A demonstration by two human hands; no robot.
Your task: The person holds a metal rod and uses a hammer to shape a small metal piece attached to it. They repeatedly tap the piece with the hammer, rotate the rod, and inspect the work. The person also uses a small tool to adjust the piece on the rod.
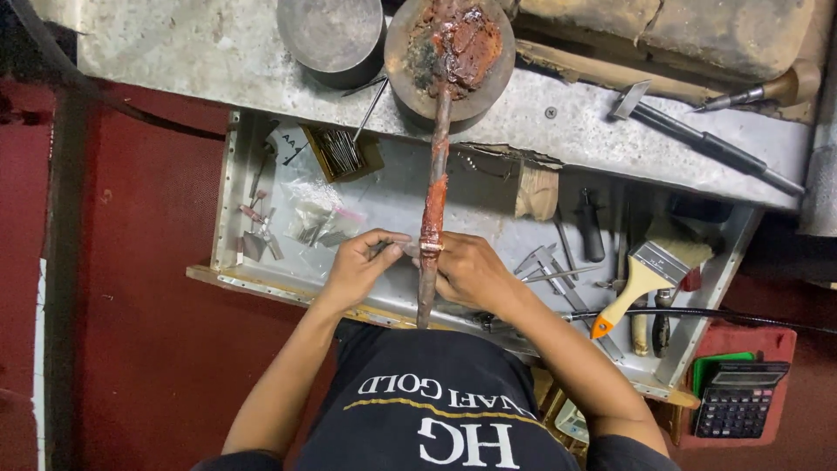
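Head view, centre of frame: the left hand (359,266) and right hand (471,272) both close around a long rust-coloured stick (433,187) that runs up from the lap to a round metal dish (450,54) on the table (218,52), above an open drawer (392,201) of tools.
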